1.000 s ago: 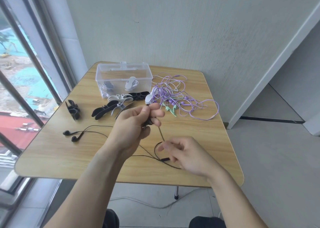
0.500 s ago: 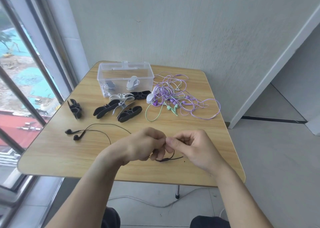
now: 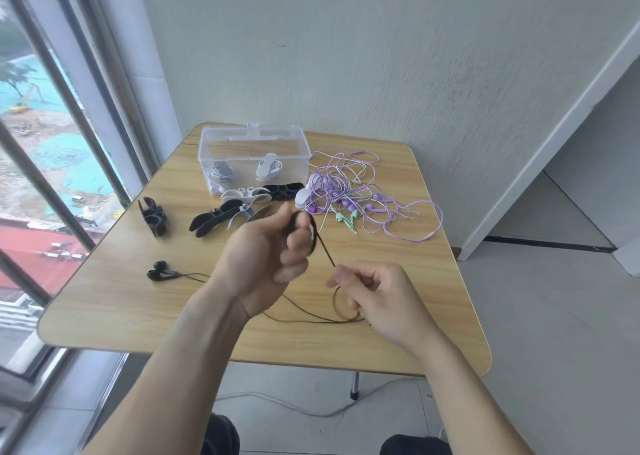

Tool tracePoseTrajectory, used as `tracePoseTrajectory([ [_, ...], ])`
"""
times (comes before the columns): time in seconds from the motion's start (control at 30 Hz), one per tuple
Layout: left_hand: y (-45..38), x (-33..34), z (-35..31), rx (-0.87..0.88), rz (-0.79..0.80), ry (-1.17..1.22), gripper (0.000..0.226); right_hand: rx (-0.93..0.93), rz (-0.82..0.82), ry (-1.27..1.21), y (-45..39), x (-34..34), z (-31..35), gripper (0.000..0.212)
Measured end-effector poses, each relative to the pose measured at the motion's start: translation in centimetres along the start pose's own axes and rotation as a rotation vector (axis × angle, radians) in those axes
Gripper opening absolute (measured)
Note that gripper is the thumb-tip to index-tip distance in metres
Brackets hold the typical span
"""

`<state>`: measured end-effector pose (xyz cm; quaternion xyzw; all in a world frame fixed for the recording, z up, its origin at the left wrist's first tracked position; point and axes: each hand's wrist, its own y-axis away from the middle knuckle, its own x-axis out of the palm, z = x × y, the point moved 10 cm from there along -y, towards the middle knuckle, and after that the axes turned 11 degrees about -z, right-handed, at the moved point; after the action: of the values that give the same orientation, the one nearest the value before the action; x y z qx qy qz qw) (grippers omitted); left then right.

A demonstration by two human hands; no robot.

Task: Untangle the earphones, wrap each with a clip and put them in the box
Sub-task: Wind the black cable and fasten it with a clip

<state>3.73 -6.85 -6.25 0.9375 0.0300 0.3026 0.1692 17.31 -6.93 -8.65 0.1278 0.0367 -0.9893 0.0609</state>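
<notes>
My left hand [image 3: 266,257] is raised over the table middle and grips a black clip with black earphone cable wound on it. From it the cable runs down to my right hand [image 3: 374,295], which pinches it near the table's front. The black earbuds [image 3: 160,270] lie at the left, their cable trailing under my left wrist. A tangle of purple and green earphones [image 3: 360,198] lies at the back right. The clear plastic box [image 3: 252,157] at the back holds two wrapped white earphones.
Several black and white clips [image 3: 228,212] lie in front of the box, and one black clip [image 3: 154,215] sits apart at the left. The wooden table [image 3: 104,302] stands against a wall, with a window at the left. A white cord lies on the floor below.
My left hand has risen from the front of the table with the clip and cable. My right hand has moved right and away from it, drawing the cable taut between them.
</notes>
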Motion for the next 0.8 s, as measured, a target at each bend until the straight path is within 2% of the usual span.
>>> tracePoseTrajectory([
  [0.03,-0.2,-0.5,-0.8,0.064,-0.039,0.010,0.034,-0.018,0.022,0.027,0.2,0.6,0.1,0.037],
  [0.1,-0.4,-1.3,-2.0,0.209,-0.115,-0.118,0.031,-0.070,0.066,0.106,0.7,1.6,0.3,0.035],
  [0.23,0.2,-1.0,-2.9,0.519,-0.176,-0.704,0.024,-0.261,0.109,0.215,1.9,2.8,2.0,0.035],
  [0.3,0.0,-0.5,-1.6,0.541,-0.120,-0.985,0.023,-0.293,0.071,0.198,2.0,2.5,2.5,0.030],
  [0.37,0.0,0.1,0.2,0.485,-0.004,-1.161,0.027,-0.304,-0.013,0.155,1.7,1.2,3.0,0.025],
  [0.43,0.4,1.0,1.7,0.387,0.119,-1.136,0.032,-0.331,-0.099,0.097,1.5,-0.4,3.8,0.022],
  [0.5,0.7,1.5,2.5,0.249,0.178,-1.001,0.034,-0.328,-0.215,0.042,1.2,-2.4,4.1,0.019],
  [0.6,1.3,2.3,2.9,0.104,0.263,-0.789,0.032,-0.266,-0.358,-0.026,0.6,-4.9,3.5,0.036],
  [0.7,1.5,2.8,2.0,0.111,0.261,-0.574,0.028,-0.230,-0.356,-0.049,0.2,-5.5,3.0,0.034],
  [0.8,1.0,2.1,0.5,0.166,0.149,-0.318,0.029,-0.188,-0.261,0.019,-0.1,-4.6,2.4,0.032],
])
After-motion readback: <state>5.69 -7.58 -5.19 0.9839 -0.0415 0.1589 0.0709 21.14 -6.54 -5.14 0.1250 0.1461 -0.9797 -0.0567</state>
